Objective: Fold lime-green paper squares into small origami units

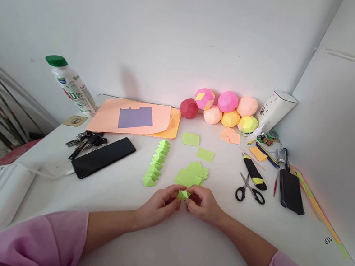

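Near the middle of the table's front, my left hand [159, 206] and my right hand [206, 204] pinch a small folded green paper [183, 195] between them, one at each side. Just behind it lies a loose pile of flat green paper pieces [192, 174]. Two more flat green pieces, one farther back [190, 139] and one nearer [205, 155], rest beyond the pile. To the left, a row of several folded green units [157, 162] runs away from me.
Several faceted paper balls [227, 101] are stacked against the wall. Scissors [251, 189], a cutter [255, 171] and a phone [291, 191] lie right. On the left are a black phone [103, 157], keys [86, 142], a bottle [72, 85] and orange sheets [105, 115].
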A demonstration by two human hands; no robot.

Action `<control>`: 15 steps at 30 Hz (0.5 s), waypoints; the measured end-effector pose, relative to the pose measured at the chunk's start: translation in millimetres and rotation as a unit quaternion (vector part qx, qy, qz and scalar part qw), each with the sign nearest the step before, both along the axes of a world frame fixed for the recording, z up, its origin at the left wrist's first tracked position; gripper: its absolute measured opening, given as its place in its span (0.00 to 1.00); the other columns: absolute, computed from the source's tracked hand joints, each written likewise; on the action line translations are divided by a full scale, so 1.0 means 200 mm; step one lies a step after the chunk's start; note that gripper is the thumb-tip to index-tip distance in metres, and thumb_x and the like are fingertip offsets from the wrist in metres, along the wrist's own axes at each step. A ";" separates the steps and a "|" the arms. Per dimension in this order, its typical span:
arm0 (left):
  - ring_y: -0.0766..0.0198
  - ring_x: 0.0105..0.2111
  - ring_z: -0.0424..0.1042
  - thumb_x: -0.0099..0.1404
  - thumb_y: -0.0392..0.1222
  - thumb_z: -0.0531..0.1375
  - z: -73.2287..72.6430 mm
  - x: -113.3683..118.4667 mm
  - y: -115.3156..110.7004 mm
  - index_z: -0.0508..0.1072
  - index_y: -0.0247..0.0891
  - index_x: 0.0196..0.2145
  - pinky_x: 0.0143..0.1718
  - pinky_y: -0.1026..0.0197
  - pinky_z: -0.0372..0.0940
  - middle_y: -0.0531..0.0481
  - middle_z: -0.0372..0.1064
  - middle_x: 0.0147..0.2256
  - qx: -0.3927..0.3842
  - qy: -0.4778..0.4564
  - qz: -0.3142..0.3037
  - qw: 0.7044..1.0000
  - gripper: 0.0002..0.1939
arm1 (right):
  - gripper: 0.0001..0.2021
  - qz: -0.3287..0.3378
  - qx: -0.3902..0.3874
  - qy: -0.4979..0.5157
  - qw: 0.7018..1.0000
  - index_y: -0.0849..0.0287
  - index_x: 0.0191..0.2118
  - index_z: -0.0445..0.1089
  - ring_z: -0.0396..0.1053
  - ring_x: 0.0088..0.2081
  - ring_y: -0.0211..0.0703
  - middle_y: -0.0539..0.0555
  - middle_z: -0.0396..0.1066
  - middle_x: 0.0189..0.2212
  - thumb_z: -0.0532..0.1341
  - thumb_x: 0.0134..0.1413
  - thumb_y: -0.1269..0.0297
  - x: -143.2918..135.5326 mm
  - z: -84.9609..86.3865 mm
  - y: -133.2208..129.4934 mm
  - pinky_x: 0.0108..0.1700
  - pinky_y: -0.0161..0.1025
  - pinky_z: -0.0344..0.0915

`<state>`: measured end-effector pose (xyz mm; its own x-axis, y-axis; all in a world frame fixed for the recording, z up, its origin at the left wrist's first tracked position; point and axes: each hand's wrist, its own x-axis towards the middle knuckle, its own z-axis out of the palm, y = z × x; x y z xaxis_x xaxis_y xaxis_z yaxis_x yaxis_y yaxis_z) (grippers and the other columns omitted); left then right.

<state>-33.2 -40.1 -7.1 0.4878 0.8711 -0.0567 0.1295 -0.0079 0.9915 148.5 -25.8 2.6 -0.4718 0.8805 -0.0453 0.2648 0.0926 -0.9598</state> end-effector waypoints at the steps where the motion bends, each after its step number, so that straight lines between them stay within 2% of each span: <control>1: 0.69 0.23 0.57 0.63 0.40 0.49 0.00 0.00 0.00 0.60 0.35 0.49 0.25 0.66 0.55 0.59 0.52 0.22 0.004 0.005 -0.003 1.000 0.17 | 0.03 0.008 -0.001 0.009 1.000 0.61 0.30 0.63 0.60 0.20 0.33 0.47 0.63 0.19 0.57 0.44 0.72 0.00 0.00 0.00 0.22 0.31 0.56; 7: 0.71 0.19 0.48 0.59 0.35 0.51 0.00 -0.01 0.00 0.62 0.37 0.49 0.22 0.67 0.49 0.61 0.44 0.19 0.062 0.064 -0.016 0.996 0.19 | 0.08 0.044 -0.020 0.061 0.997 0.61 0.32 0.64 0.61 0.22 0.33 0.48 0.63 0.22 0.59 0.50 0.62 0.02 -0.01 0.00 0.23 0.31 0.57; 10: 0.71 0.19 0.47 0.58 0.35 0.52 0.00 -0.01 -0.01 0.62 0.36 0.49 0.22 0.67 0.48 0.62 0.43 0.19 0.063 0.071 -0.018 0.995 0.20 | 0.08 0.027 -0.034 0.056 0.997 0.61 0.30 0.64 0.63 0.21 0.34 0.48 0.64 0.21 0.58 0.51 0.61 0.02 -0.02 0.00 0.23 0.31 0.59; 13: 0.71 0.19 0.48 0.59 0.38 0.53 0.00 -0.01 -0.01 0.62 0.37 0.48 0.22 0.67 0.49 0.62 0.43 0.20 0.041 0.041 0.014 0.998 0.18 | 0.08 -0.002 -0.052 0.041 0.998 0.61 0.28 0.63 0.64 0.20 0.34 0.47 0.63 0.18 0.58 0.52 0.62 0.01 -0.02 0.00 0.23 0.31 0.59; 15: 0.70 0.21 0.52 0.60 0.42 0.54 0.01 0.00 -0.01 0.61 0.38 0.49 0.22 0.67 0.52 0.60 0.48 0.21 0.029 0.010 0.037 0.999 0.18 | 0.09 -0.016 -0.076 0.050 0.996 0.61 0.29 0.63 0.64 0.20 0.34 0.47 0.64 0.17 0.58 0.53 0.60 0.01 -0.01 0.00 0.23 0.32 0.60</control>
